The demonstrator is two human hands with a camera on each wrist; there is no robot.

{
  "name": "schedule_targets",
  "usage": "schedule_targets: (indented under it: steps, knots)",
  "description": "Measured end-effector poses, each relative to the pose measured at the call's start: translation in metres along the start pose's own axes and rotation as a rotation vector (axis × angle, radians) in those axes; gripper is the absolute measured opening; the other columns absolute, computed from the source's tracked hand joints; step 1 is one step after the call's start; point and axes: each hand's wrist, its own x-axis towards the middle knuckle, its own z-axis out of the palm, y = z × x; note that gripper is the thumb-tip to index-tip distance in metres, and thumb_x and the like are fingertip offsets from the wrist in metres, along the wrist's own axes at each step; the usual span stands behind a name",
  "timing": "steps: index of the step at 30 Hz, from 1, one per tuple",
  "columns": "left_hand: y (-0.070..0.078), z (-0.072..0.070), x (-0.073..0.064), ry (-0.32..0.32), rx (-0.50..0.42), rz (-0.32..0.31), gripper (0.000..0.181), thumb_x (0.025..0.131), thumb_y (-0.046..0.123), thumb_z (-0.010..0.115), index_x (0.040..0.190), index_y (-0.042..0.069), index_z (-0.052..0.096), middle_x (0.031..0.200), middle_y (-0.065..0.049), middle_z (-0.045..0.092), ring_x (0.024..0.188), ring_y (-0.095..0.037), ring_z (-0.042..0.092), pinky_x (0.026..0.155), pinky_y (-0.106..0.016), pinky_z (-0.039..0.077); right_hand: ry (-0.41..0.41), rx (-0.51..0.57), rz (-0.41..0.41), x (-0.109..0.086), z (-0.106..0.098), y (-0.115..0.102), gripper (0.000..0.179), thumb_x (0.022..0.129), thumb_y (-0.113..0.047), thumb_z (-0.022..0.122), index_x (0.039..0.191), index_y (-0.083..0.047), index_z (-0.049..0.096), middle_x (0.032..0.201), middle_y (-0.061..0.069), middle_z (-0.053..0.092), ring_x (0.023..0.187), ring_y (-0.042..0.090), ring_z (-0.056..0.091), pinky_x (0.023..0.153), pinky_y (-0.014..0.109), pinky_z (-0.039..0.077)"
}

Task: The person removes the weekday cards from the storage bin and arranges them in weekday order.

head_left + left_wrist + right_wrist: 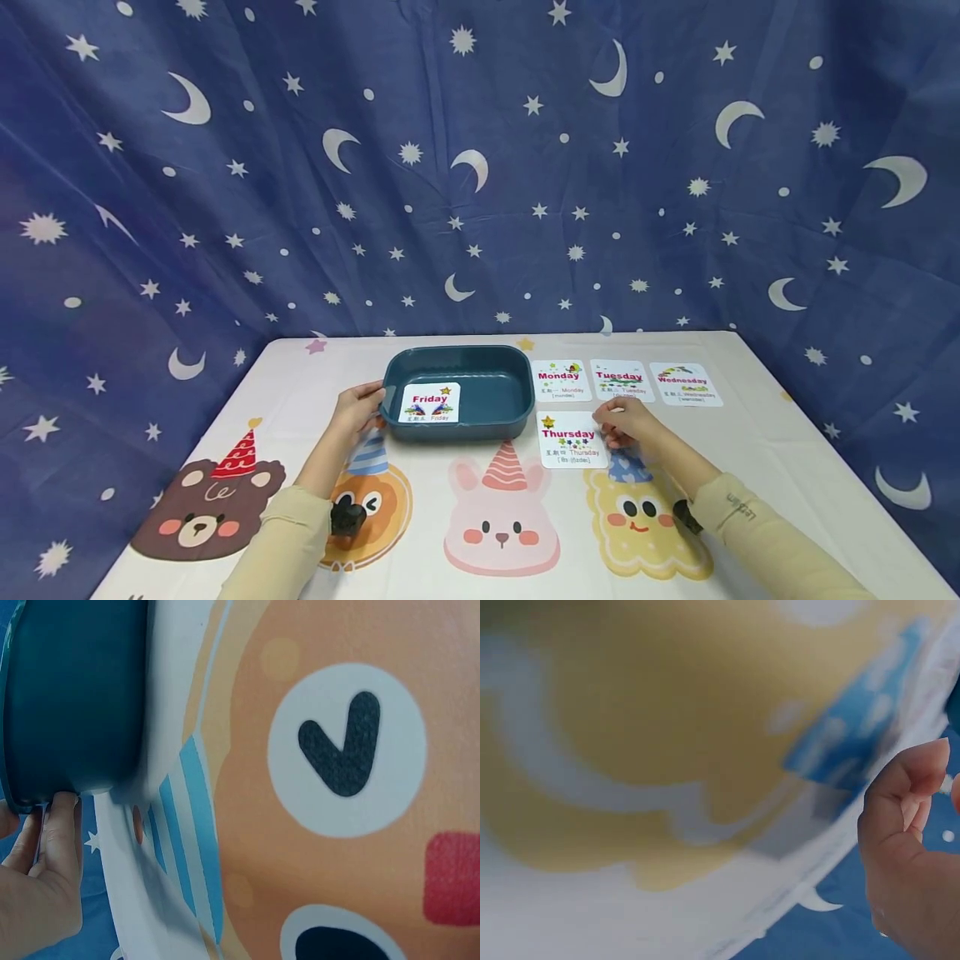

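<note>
In the head view my left hand (pixel 360 410) grips the left end of a dark teal tray (pixel 495 430). The left wrist view shows the fingers (pixel 61 832) under its rim and the thumb at the edge. A white "Friday" card (pixel 430 403) leans inside the tray at its front left. My right hand (pixel 630 425) is at the upper right corner of the "Thursday" card (pixel 573 440), which lies face up. Its fingers (pixel 885 799) are loosely bent in the right wrist view, with a gap to the thumb and no card showing between them.
To the right of the tray, "Monday" (pixel 561 382), "Tuesday" (pixel 622 382) and "Wednesday" (pixel 686 385) cards lie in a row. A pale tablecloth (pixel 780 500) with cartoon animals covers the table. Behind it hangs a blue curtain (pixel 420 192) with moons and stars.
</note>
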Motion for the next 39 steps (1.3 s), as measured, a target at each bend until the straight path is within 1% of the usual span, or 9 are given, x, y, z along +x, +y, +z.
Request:
schedule_targets:
  steps: [8, 13, 18, 22, 25, 29, 31, 35, 39]
  knots:
    - [0.001, 0.000, 0.000, -0.004, -0.013, -0.013, 0.042, 0.100, 0.011, 0.043, 0.139, -0.002, 0.041, 0.139, -0.025, 0.044, 0.124, -0.034, 0.047, 0.103, -0.043, 0.043, -0.020, 0.034, -0.052, -0.005, 0.010, -0.021, 0.029, 0.094, -0.018, 0.055, 0.111, 0.005, 0.050, 0.075, 0.002, 0.056, 0.054, 0.007, 0.053, 0.053, 0.018, 0.051]
    - [0.000, 0.001, -0.001, -0.004, -0.007, -0.012, 0.042, 0.100, 0.012, 0.043, 0.139, -0.002, 0.041, 0.139, -0.026, 0.045, 0.124, -0.035, 0.048, 0.102, -0.042, 0.044, -0.060, 0.051, -0.085, -0.010, 0.018, -0.027, 0.033, 0.095, -0.018, 0.053, 0.116, 0.007, 0.049, 0.077, 0.002, 0.058, 0.059, 0.007, 0.055, 0.057, 0.019, 0.052]
    - [0.000, 0.001, 0.000, 0.003, -0.010, -0.024, 0.041, 0.100, 0.012, 0.043, 0.139, -0.001, 0.042, 0.139, -0.024, 0.046, 0.124, -0.033, 0.048, 0.102, -0.042, 0.044, -0.077, 0.090, -0.070, -0.013, 0.026, -0.036, 0.037, 0.095, -0.018, 0.052, 0.120, 0.008, 0.046, 0.076, 0.001, 0.057, 0.061, 0.008, 0.055, 0.058, 0.018, 0.052]
    - [0.002, -0.001, -0.002, 0.013, -0.008, -0.023, 0.040, 0.099, 0.015, 0.047, 0.137, 0.000, 0.045, 0.135, -0.023, 0.050, 0.117, -0.029, 0.054, 0.098, -0.040, 0.048, -0.092, 0.123, -0.077, -0.014, 0.033, -0.045, 0.035, 0.095, -0.017, 0.051, 0.120, 0.008, 0.046, 0.078, 0.002, 0.057, 0.063, 0.009, 0.056, 0.060, 0.018, 0.053]
    - [0.002, -0.001, -0.002, 0.011, -0.006, -0.018, 0.041, 0.099, 0.016, 0.048, 0.136, 0.000, 0.046, 0.134, -0.023, 0.050, 0.113, -0.027, 0.055, 0.096, -0.040, 0.049, -0.126, 0.150, -0.110, -0.017, 0.038, -0.051, 0.032, 0.096, -0.016, 0.050, 0.118, 0.007, 0.048, 0.079, 0.002, 0.057, 0.065, 0.009, 0.058, 0.063, 0.019, 0.055]
    - [0.001, 0.000, -0.001, 0.008, -0.017, -0.031, 0.040, 0.100, 0.014, 0.045, 0.138, 0.000, 0.044, 0.137, -0.022, 0.048, 0.119, -0.028, 0.052, 0.101, -0.040, 0.046, -0.166, 0.205, -0.138, -0.021, 0.046, -0.058, 0.028, 0.097, -0.016, 0.049, 0.115, 0.005, 0.050, 0.081, 0.002, 0.060, 0.069, 0.010, 0.062, 0.068, 0.023, 0.057]
    - [0.000, 0.000, 0.000, 0.006, -0.016, -0.035, 0.040, 0.100, 0.013, 0.044, 0.138, 0.000, 0.044, 0.138, -0.023, 0.047, 0.121, -0.030, 0.050, 0.101, -0.040, 0.046, -0.177, 0.229, -0.140, -0.022, 0.049, -0.062, 0.031, 0.097, -0.015, 0.049, 0.119, 0.006, 0.048, 0.082, 0.001, 0.061, 0.070, 0.010, 0.062, 0.069, 0.023, 0.057]
    - [0.001, 0.000, -0.001, -0.003, -0.014, -0.028, 0.041, 0.100, 0.013, 0.044, 0.139, -0.001, 0.042, 0.138, -0.025, 0.046, 0.122, -0.032, 0.050, 0.098, -0.038, 0.048, -0.171, 0.246, -0.144, -0.025, 0.056, -0.069, 0.036, 0.097, -0.016, 0.049, 0.123, 0.008, 0.046, 0.083, 0.001, 0.061, 0.071, 0.010, 0.063, 0.071, 0.024, 0.057]
    - [0.001, 0.000, -0.002, -0.009, -0.021, -0.007, 0.041, 0.100, 0.012, 0.044, 0.138, -0.003, 0.042, 0.138, -0.026, 0.046, 0.122, -0.034, 0.050, 0.095, -0.036, 0.050, -0.159, 0.267, -0.153, -0.028, 0.062, -0.075, 0.034, 0.097, -0.016, 0.049, 0.122, 0.007, 0.048, 0.087, 0.003, 0.064, 0.072, 0.010, 0.064, 0.076, 0.029, 0.057]
